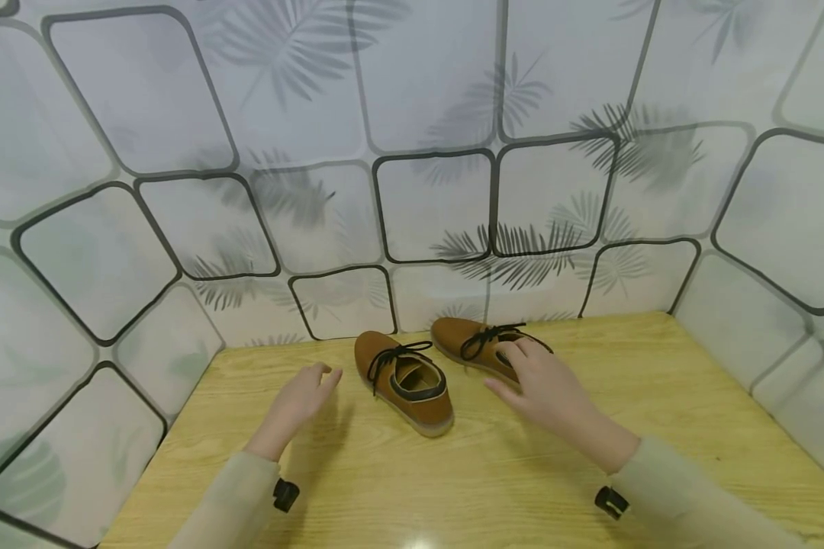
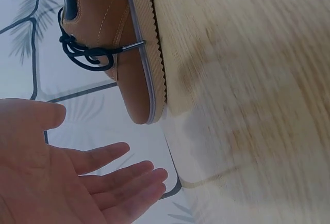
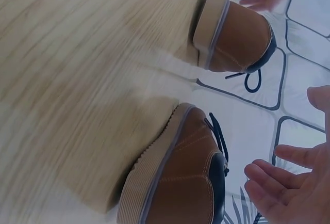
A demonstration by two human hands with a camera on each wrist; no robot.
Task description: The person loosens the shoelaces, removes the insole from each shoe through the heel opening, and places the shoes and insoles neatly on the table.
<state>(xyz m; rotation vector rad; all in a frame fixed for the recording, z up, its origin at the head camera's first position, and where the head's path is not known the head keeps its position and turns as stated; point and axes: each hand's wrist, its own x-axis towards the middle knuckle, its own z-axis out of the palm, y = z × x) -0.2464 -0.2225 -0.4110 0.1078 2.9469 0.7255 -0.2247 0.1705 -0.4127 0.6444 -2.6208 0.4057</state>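
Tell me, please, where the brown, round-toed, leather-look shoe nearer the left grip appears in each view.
Head: the brown, round-toed, leather-look shoe sits just below the picture's centre.
Left wrist: the shoe is left of centre, cut off by the top edge.
Right wrist: the shoe is at upper right.
Shared landmark: the left grip.
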